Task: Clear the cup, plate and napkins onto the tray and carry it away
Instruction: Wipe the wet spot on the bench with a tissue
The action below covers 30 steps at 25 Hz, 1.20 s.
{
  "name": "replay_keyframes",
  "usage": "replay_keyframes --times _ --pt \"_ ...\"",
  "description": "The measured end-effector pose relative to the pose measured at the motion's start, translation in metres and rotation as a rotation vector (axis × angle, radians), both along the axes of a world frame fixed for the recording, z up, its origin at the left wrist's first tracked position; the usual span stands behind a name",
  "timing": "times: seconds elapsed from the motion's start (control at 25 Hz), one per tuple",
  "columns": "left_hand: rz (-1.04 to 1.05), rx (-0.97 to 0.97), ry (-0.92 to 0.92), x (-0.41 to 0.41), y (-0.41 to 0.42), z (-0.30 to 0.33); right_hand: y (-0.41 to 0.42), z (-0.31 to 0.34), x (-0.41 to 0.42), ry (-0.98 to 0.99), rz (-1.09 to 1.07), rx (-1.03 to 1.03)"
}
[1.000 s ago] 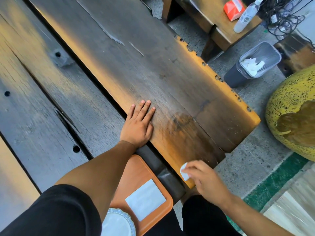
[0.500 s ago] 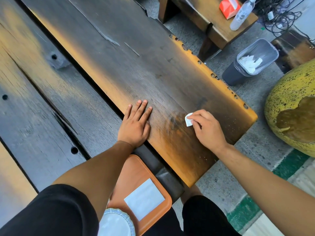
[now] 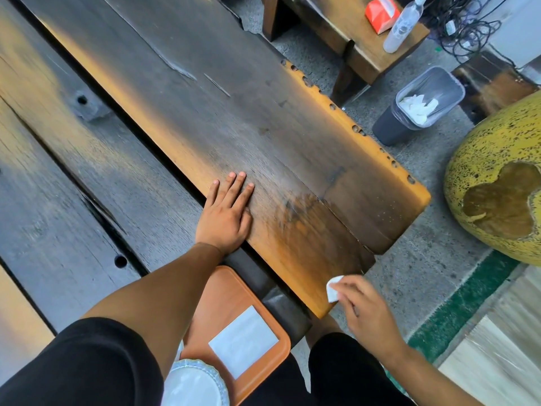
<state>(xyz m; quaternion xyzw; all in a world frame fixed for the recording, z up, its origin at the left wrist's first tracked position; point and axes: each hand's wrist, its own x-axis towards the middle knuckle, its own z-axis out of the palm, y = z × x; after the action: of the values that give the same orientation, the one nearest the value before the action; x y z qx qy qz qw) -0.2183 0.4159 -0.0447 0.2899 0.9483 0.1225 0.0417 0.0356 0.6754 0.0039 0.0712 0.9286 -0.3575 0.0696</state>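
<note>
Our left hand (image 3: 225,221) is still pressing flat, fingers straight, on the big table (image 3: 181,92). Our tray (image 3: 231,291) is holding the plate (image 3: 194,385) and a napkin (image 3: 243,341). Our right hand (image 3: 366,315) is pulling back off the table, pinching a small wad (image 3: 333,288), so wiping looks finished. We are not seeing the cup.

- No readable text, labels, brands or numbers anywhere in view.
- Red carton (image 3: 381,13) on the side bench (image 3: 363,45), beside the clear bottle (image 3: 402,26): print too blurred to read.
- Bottle: no legible label.
</note>
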Motion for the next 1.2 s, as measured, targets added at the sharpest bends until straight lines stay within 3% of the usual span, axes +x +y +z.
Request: replay_keyframes --times 0.12,0.32,0.4,0.56,0.84,1.2 --pt "0.005 0.002 -0.004 0.001 0.0 0.0 -0.013 0.007 0.005 -0.001 0.111 -0.124" --pt "0.008 0.001 -0.007 0.0 0.001 0.0 0.013 0.003 -0.079 0.104 -0.277 0.02" --pt "0.011 0.0 -0.007 0.0 0.001 0.0 0.021 -0.005 -0.109 0.125 -0.309 0.065" --pt "0.01 -0.005 -0.009 0.0 0.001 0.001 0.007 -0.016 -0.107 0.126 -0.165 0.166" --pt "0.001 -0.011 -0.019 0.0 0.001 0.004 -0.038 -0.006 -0.022 0.031 0.224 -0.1" --pt "-0.005 -0.104 -0.019 0.002 0.002 0.004 -0.055 0.007 -0.013 0.016 0.072 -0.173"
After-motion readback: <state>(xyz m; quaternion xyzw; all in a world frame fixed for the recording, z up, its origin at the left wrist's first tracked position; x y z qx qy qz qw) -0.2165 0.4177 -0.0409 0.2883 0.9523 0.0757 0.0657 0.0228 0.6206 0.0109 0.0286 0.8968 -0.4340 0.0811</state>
